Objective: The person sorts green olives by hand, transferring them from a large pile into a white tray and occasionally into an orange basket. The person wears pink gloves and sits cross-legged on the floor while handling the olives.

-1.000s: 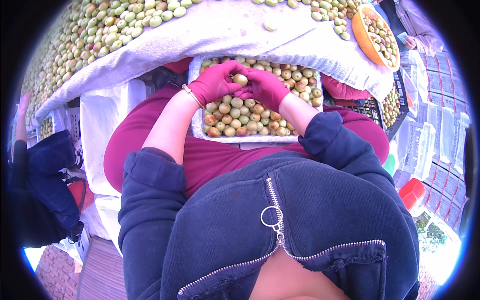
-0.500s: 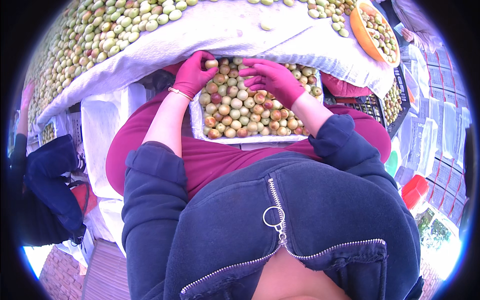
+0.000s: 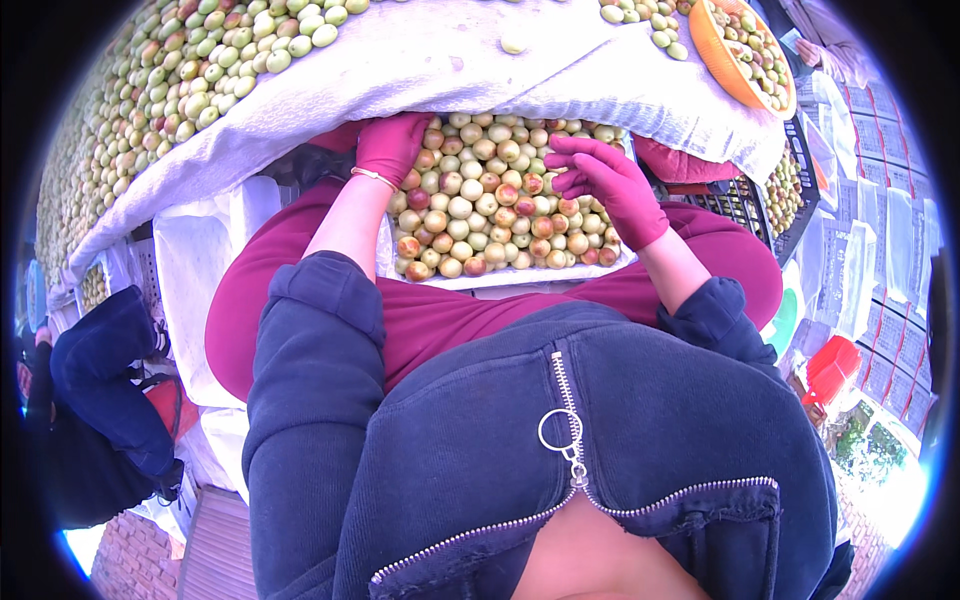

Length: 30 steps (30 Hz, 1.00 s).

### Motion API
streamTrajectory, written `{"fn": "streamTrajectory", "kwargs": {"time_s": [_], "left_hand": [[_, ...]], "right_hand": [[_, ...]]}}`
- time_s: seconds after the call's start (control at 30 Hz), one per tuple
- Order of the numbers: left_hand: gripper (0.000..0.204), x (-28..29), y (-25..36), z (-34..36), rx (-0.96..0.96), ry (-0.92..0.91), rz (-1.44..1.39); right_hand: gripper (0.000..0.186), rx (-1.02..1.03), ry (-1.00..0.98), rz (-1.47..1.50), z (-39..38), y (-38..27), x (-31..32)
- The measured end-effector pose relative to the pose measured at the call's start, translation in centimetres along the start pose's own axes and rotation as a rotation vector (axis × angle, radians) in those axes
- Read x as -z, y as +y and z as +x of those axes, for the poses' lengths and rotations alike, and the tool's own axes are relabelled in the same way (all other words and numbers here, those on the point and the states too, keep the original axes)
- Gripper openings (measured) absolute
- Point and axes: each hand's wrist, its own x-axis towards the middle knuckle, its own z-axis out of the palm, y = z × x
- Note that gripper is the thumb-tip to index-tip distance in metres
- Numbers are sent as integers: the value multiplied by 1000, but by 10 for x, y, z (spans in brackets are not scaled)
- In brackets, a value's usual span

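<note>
My left hand [image 3: 390, 145], in a magenta glove, is at the back left corner of a white-lined tray [image 3: 500, 279] of round yellow-green, red-blushed fruit [image 3: 470, 190]. Its fingertips are hidden beneath the back of the hand, so I cannot see what is in them. Over the tray's right part, my right hand [image 3: 610, 185], also gloved, has its fingers apart and slightly curved, with nothing visible in them.
A white cloth [image 3: 420, 80] bearing piled fruit lies behind the tray. An orange bowl [image 3: 715, 65] and black crates [image 3: 795, 140] of fruit stand right. Other people [image 3: 110, 370] [image 3: 840, 55] are at either side. Stacked blocks [image 3: 875, 350] line the far right.
My hands have moved apart from their earlier meeting over the tray. The right moved rightward; the left went to the back left corner, and the fruit it held is no longer visible.
</note>
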Motion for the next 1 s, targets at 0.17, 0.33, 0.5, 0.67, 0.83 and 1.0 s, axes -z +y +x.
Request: {"fn": "streamTrajectory", "kwargs": {"time_s": [0.17, 0.33, 0.5, 0.67, 0.83, 1.0], "left_hand": [[29, 1, -2, -2, -166, 113, 73], [27, 9, -1, 0, -64, 81, -101], [23, 40, 0, -5, -66, -51, -184], [25, 61, 6, -8, 50, -142, -226], [32, 54, 17, -9, 108, -234, -463], [41, 51, 27, -16, 61, -334, -494]], "right_hand": [[31, 80, -2, -156, 17, 21, 3], [32, 366, -25, -865, 59, 36, -15], [34, 340, -139, -1383, 98, 40, -40], [34, 254, -182, -1606, 109, 38, -56], [32, 221, -190, -1557, 110, 36, -59], [34, 172, -194, -1626, 111, 37, -65]]}}
